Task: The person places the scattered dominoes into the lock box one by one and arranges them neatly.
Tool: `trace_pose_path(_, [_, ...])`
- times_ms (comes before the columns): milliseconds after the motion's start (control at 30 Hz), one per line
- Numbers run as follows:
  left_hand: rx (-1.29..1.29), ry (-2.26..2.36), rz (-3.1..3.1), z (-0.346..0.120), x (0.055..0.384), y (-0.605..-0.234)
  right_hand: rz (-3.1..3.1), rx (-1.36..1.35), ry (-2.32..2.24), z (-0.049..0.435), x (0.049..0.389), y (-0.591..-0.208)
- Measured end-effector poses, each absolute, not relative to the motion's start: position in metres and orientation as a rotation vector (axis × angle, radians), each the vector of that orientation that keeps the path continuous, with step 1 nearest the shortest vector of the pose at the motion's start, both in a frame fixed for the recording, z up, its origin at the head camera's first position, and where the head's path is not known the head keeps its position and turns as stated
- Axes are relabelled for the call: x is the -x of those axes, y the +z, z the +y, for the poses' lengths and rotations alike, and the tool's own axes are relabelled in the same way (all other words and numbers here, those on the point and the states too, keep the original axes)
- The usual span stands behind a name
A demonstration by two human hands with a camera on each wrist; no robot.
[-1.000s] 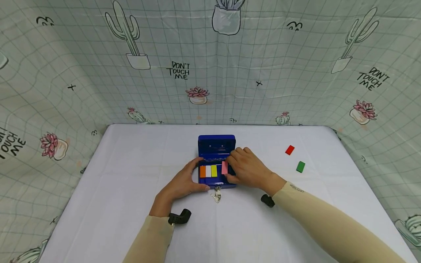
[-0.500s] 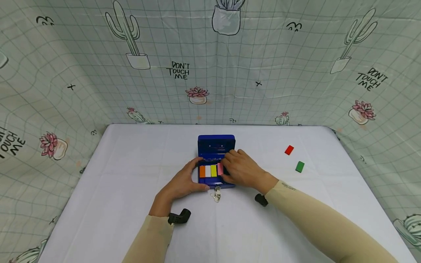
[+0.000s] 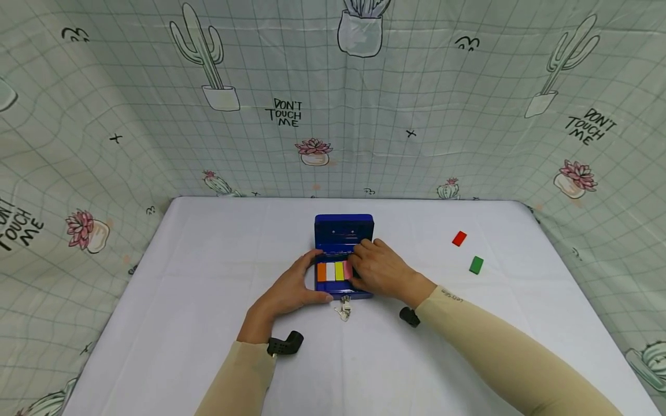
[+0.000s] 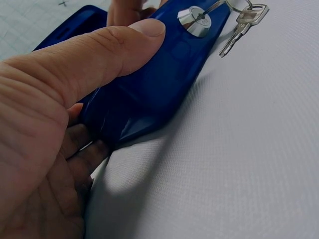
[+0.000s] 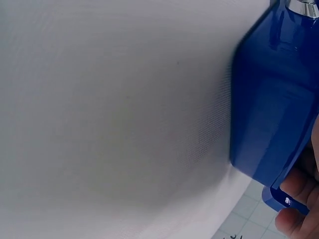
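Observation:
A blue metal cash box (image 3: 359,293) stands on the table with its lid (image 3: 344,226) raised. Inside it an orange block (image 3: 321,272), a white block (image 3: 330,272) and a yellow block (image 3: 339,271) lie side by side. A pink block (image 3: 347,270) touches the yellow one's right side, and my right hand (image 3: 382,268) pinches it, covering part of it. My left hand (image 3: 288,289) holds the box's left end, thumb on the front wall and fingers round the side. From the lock (image 4: 194,21) on the front hangs a key (image 4: 244,25) on a ring.
A red block (image 3: 459,238) and a green block (image 3: 476,265) lie apart on the white tablecloth (image 3: 208,260) to the right of the box. A grid-patterned curtain (image 3: 250,69) rises behind the table and along both sides.
My right hand has moved left inside the box, bringing the pink block from a gap away to beside the yellow block. The left hand stays on the box.

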State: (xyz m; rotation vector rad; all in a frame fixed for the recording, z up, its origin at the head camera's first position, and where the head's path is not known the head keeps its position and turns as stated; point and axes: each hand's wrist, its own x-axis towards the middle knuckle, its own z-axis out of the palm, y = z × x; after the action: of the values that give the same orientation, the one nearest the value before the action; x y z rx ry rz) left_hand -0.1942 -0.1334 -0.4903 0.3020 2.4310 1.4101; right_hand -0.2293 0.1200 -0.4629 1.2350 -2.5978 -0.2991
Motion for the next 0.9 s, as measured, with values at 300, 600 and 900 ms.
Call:
trace_pose_path(300, [-0.293, 1.394, 2.44, -0.1333, 0.1935, -0.4905, -2.623, -1.211, -0.324, 0.1194, 0.2295, -0.463])
trace_pose_path(600, [-0.291, 1.392, 2.447, -0.1339, 0.1936, -0.4917, -2.633, -1.234, -0.317, 0.1174, 0.2295, -0.4625])
trace_pose_path(900, [-0.289, 1.39, 2.444, -0.1334, 0.1937, -0.4904, -2.639, -1.236, -0.324, 0.116, 0.2286, -0.4625])
